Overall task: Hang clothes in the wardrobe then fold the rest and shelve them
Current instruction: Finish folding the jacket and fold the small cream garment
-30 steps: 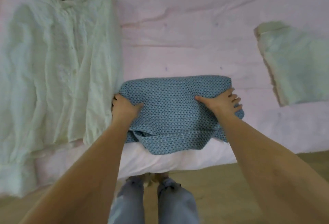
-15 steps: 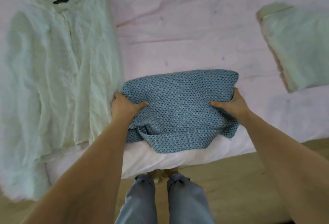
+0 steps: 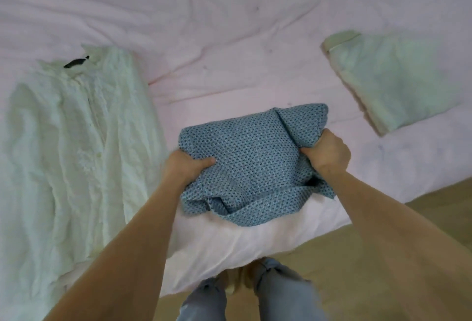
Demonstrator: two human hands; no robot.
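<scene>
Your left hand [image 3: 187, 167] grips the left edge of the folded blue patterned garment [image 3: 251, 160], thumb on top, and your right hand [image 3: 328, 153] is clenched round its right edge, so both grips are grasping it at the near edge of the bed [image 3: 229, 40], loose hem hanging toward you. White shirt [image 3: 74, 147] lies flat on the bed left of it, just beside; folded pale green garment [image 3: 398, 78] sits well apart to the right

No text can be read; the white shirt's [image 3: 76, 147] dark neck label [image 3: 75, 62] is illegible.
</scene>
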